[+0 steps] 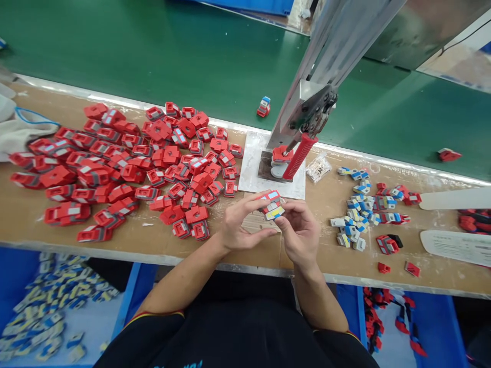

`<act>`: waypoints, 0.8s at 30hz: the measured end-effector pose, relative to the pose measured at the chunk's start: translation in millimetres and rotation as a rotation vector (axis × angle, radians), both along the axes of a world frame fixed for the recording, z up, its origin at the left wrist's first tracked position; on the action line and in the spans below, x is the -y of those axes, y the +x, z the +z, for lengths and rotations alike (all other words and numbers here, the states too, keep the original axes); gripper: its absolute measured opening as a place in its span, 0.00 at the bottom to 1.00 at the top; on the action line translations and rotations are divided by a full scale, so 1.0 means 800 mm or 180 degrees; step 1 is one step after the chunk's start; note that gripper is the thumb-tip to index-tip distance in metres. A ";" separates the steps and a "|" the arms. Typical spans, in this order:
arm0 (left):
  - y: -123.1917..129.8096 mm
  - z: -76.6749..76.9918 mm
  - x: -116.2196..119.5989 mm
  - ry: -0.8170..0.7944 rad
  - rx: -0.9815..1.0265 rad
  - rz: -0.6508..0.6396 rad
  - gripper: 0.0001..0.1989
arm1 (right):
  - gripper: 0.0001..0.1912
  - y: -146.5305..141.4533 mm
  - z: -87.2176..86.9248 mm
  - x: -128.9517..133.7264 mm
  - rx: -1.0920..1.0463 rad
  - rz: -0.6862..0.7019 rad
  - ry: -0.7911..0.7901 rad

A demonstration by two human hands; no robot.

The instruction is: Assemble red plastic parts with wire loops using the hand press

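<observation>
In the head view, a small red toy vehicle part (272, 196) with light-blue windows is held together with a white, blue and yellow piece (273, 212) at its lower end. My left hand (243, 220) has its fingers against the red part's left side, the thumb stretched out below. Thumb and fingertips of my right hand (301, 230) pinch the right side. Just behind my hands stands a lever press (307, 115) with a red handle (301, 156). Another red part (281, 155) sits under its ram, on a round metal seat.
A large pile of red parts (134, 163) covers the table's left. White-and-blue pieces (356, 209) and a small plastic bag (318, 166) lie right of the press. A green belt (172, 61) runs behind, carrying a toy vehicle (264, 106). Blue bins (128, 301) sit below the front edge.
</observation>
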State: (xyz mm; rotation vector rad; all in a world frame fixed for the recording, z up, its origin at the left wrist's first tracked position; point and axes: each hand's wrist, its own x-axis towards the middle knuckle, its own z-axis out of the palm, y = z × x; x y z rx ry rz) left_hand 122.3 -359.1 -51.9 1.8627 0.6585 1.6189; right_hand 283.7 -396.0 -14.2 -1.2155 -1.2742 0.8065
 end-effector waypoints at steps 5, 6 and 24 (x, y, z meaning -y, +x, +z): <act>-0.004 0.003 0.008 -0.0246 0.0266 -0.0319 0.34 | 0.32 0.025 -0.002 -0.006 0.0150 0.0777 0.0097; -0.005 0.006 0.010 -0.0276 0.0292 -0.0405 0.35 | 0.34 0.029 -0.002 -0.006 0.0136 0.0998 0.0116; -0.094 0.100 -0.025 -0.0456 -0.1579 -0.0705 0.33 | 0.27 0.114 0.008 -0.058 0.0655 0.0544 0.0416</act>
